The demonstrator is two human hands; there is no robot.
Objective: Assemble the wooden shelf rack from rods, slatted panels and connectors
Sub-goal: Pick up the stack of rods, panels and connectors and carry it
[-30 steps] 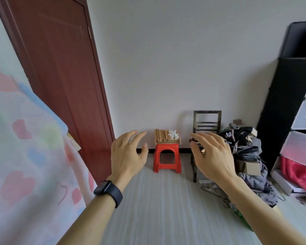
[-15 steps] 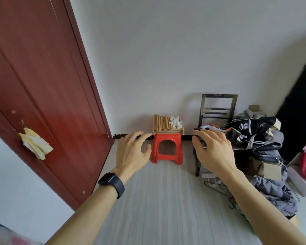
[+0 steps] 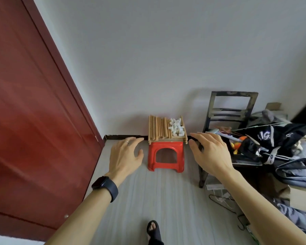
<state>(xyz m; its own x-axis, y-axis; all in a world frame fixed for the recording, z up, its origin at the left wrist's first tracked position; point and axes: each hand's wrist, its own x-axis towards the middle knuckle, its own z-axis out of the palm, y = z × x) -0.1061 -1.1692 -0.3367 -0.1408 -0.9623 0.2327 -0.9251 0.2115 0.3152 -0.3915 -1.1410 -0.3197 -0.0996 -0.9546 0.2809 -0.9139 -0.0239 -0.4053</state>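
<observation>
A dark red door (image 3: 34, 121) fills the left of the room, beside a plain pale wall (image 3: 166, 59) and above a grey striped floor (image 3: 157, 200). At right, a worn black chair (image 3: 233, 110) stands against the wall. Its seat and the floor next to it are heaped with dark clothes (image 3: 281, 144).

You reach both bare arms forward over the floor. Your left hand (image 3: 125, 156) hovers palm down, fingers spread and relaxed, its grip released and empty, on the left of a red plastic stool (image 3: 166, 145). Your right hand (image 3: 212, 154) hovers the same way on the right of the stool, in front of the chair's near edge. Its grip is also released and grasps nothing. Neither hand touches the stool or the parts.

The stool stands at the far wall, between your hands. On its top lies a flat stack of slatted panels (image 3: 166, 139). A row of wooden rods (image 3: 159, 128) lies side by side on the left part of the panels, with their ends pointing toward the wall. A small heap of white connectors (image 3: 177, 129) sits on the right part, just beside the rods.

A dark watch (image 3: 106, 187) wraps your left wrist, and a thin ring (image 3: 126, 142) shows on one finger of that hand. One foot in a black sandal (image 3: 153, 228) shows at the near edge of the floor.
</observation>
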